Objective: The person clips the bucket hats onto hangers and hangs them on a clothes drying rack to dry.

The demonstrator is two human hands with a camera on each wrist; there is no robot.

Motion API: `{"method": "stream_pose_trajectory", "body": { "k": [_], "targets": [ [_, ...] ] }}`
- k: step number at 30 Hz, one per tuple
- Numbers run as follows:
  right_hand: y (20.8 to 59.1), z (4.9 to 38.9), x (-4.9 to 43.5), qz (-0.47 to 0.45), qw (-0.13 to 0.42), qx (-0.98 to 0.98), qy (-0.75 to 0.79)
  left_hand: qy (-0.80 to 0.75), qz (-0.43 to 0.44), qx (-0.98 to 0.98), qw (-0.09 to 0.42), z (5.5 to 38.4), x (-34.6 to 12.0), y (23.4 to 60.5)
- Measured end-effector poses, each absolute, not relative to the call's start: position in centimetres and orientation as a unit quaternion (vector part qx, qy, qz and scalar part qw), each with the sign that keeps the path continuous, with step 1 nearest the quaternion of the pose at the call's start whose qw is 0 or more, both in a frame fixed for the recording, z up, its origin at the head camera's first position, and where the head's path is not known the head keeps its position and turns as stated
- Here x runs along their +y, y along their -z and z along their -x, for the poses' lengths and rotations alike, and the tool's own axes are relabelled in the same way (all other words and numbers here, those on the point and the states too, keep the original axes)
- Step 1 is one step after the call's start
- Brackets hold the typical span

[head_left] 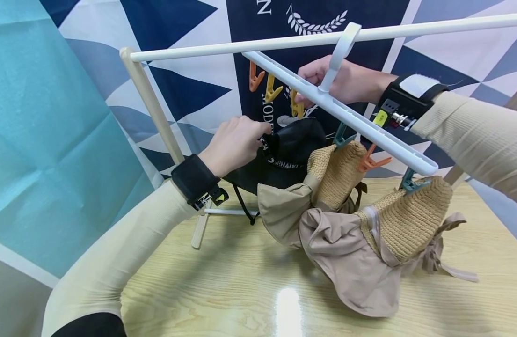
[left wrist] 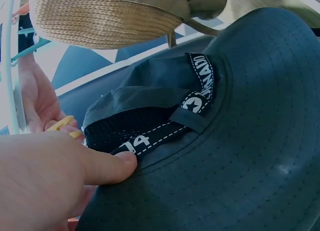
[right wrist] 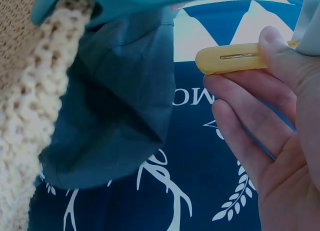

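My left hand (head_left: 237, 142) grips a black brimmed hat (head_left: 302, 140) with white lettering on its band. In the left wrist view the thumb lies over the band near the base of the crown; the other fingers are mostly hidden. Behind a white clip hanger (head_left: 367, 121), my right hand (head_left: 331, 79) pinches a yellow clip (head_left: 297, 108) between thumb and fingers. The right wrist view shows this clip (right wrist: 232, 58) a little apart from the hat's crown (right wrist: 120, 106). Two woven hats with beige fabric brims, one nearer (head_left: 410, 224) and one farther (head_left: 338, 178), hang from the hanger's clips.
The hanger hooks over a white rail (head_left: 241, 46) on a wooden stand (head_left: 150, 107). An orange clip (head_left: 255, 77) and another yellow clip (head_left: 272, 89) hang at its far end. Below lies a wood-grain tabletop (head_left: 199, 285); a patterned cloth (head_left: 195, 28) hangs behind.
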State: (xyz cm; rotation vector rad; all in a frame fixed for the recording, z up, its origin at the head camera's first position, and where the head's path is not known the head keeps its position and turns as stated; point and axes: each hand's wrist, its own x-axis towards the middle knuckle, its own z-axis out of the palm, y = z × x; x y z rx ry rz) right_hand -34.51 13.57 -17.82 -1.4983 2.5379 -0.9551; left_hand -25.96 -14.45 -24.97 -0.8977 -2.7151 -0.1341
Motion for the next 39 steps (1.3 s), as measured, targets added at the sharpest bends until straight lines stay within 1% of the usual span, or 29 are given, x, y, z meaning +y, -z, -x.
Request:
{"method": "stream_pose_trajectory", "body": {
  "k": [5, 9, 16, 20, 26, 32, 39],
  "targets": [
    [17.9, 34.3, 13.7, 0.459, 0.026, 0.831, 0.315, 0.071, 0.315, -0.938, 0.123, 26.2, -14.1, 24.5],
    [17.9, 34.4, 13.7, 0.473, 0.014, 0.827, 0.303, 0.092, 0.321, -0.936, 0.115, 26.4, -13.9, 24.3],
    [17.8, 34.5, 13.5, 0.479, 0.017, 0.82, 0.313, 0.102, 0.322, -0.935, 0.108, 26.6, -13.6, 24.1],
    [18.0, 34.5, 13.5, 0.487, 0.007, 0.819, 0.303, 0.106, 0.322, -0.935, 0.104, 26.6, -13.5, 24.0],
    [18.0, 34.2, 13.5, 0.471, 0.01, 0.825, 0.312, 0.109, 0.324, -0.934, 0.104, 26.6, -13.5, 24.0],
    [18.0, 34.4, 13.5, 0.483, 0.014, 0.813, 0.325, 0.114, 0.323, -0.933, 0.111, 26.5, -13.3, 23.8],
    [18.0, 34.5, 13.5, 0.48, 0.032, 0.803, 0.351, 0.114, 0.322, -0.933, 0.114, 26.5, -13.1, 23.5]
  ]
}}
